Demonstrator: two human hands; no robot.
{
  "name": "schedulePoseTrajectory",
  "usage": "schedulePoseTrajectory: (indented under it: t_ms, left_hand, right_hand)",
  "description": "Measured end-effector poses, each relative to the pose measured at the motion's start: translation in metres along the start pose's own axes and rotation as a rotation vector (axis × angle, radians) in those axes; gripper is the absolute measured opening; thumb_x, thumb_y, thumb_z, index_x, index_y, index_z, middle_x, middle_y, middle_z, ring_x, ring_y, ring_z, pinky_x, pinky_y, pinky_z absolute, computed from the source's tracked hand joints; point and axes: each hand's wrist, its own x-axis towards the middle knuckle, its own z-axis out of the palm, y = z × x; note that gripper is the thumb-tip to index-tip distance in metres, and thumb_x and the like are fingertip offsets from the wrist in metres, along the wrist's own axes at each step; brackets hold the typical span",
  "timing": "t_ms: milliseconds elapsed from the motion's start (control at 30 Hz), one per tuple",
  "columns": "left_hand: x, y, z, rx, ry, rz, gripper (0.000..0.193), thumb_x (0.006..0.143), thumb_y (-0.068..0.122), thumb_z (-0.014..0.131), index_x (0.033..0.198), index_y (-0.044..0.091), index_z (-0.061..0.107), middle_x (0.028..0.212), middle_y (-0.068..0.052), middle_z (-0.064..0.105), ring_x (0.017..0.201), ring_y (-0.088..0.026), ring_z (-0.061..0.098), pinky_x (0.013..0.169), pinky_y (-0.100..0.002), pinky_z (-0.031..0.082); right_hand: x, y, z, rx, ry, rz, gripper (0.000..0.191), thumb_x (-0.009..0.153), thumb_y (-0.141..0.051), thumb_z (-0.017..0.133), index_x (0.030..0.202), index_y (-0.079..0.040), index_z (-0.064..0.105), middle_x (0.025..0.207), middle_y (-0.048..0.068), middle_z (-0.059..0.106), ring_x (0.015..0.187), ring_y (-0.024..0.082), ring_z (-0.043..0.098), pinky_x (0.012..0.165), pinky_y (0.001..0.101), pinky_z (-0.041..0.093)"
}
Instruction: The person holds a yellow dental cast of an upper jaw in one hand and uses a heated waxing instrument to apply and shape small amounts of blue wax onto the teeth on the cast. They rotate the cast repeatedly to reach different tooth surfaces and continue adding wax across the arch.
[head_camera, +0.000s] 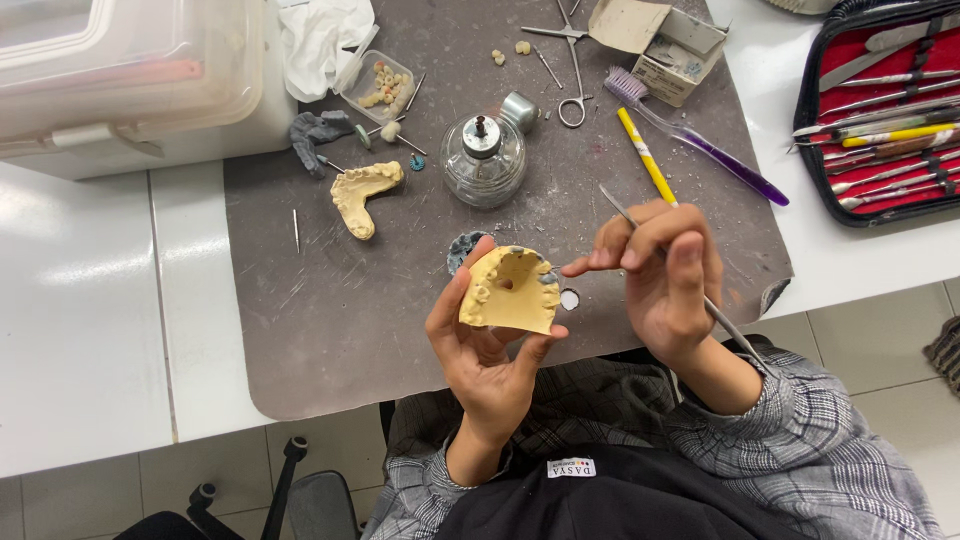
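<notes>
Yellow plaster dental cast (508, 292) is sitting pinched in the left hand (482, 345), teeth facing right toward the right hand (665, 275), whose fingers (640, 240) are gripping a thin metal instrument (622, 208).

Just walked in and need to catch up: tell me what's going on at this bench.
A person seated at the bench holds a yellow plaster teeth model up in the left hand. The right hand grips a thin metal tool like a pen, forefinger pointing at the model. On the grey mat lie a second plaster model, a glass burner, a toothbrush and scissors.
</notes>
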Motion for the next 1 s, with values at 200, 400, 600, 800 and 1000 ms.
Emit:
schedulePoseTrajectory:
  t_ms: [200,400,600,800,1000]
  left_hand:
    - [0.001,0.003,-0.002,0.008,-0.006,-0.032,0.084,0.098,-0.004,0.074,0.160,0.013,0.020,0.171,-0.026,0.023,0.152,-0.033,0.047,0.110,-0.043,0.057]
    - [0.003,0.002,-0.009,-0.032,-0.112,-0.035,0.092,0.098,0.007,0.074,0.166,0.015,0.014,0.174,-0.024,0.023,0.158,-0.031,0.042,0.123,-0.044,0.055]
    - [-0.001,0.002,-0.009,-0.077,-0.063,-0.083,0.093,0.104,0.009,0.073,0.166,0.019,0.004,0.174,-0.025,0.018,0.155,-0.032,0.043,0.120,-0.043,0.054]
    - [-0.003,-0.003,-0.009,-0.011,-0.123,-0.003,0.091,0.103,0.006,0.074,0.169,0.022,0.013,0.171,-0.024,0.022,0.151,-0.032,0.046,0.119,-0.043,0.053]
    - [-0.004,-0.004,-0.013,-0.019,-0.160,-0.032,0.094,0.105,0.008,0.073,0.170,0.022,0.006,0.170,-0.026,0.022,0.151,-0.032,0.046,0.119,-0.043,0.052]
  right_hand:
    - [-0.008,0.000,-0.007,-0.194,-0.140,-0.061,0.025,0.101,-0.006,0.072,0.107,-0.005,0.047,0.093,0.016,0.068,0.095,0.027,0.074,0.084,0.0382,0.064]
    - [-0.013,0.011,-0.018,-0.166,-0.118,-0.105,0.017,0.099,-0.010,0.072,0.107,-0.001,0.061,0.095,0.017,0.072,0.089,0.023,0.076,0.076,0.0363,0.068]
    - [-0.010,0.016,-0.013,-0.050,-0.028,-0.022,0.023,0.107,-0.022,0.064,0.114,-0.004,0.052,0.107,0.019,0.064,0.094,0.025,0.072,0.080,0.0449,0.070]
    - [-0.007,0.017,-0.008,-0.057,0.012,-0.097,0.033,0.107,-0.023,0.068,0.118,-0.012,0.038,0.091,0.016,0.064,0.077,0.021,0.068,0.068,0.0293,0.065]
    - [-0.011,0.018,-0.010,0.005,0.041,-0.122,0.033,0.109,-0.017,0.067,0.114,-0.013,0.035,0.089,0.015,0.064,0.072,0.018,0.064,0.065,0.0287,0.062]
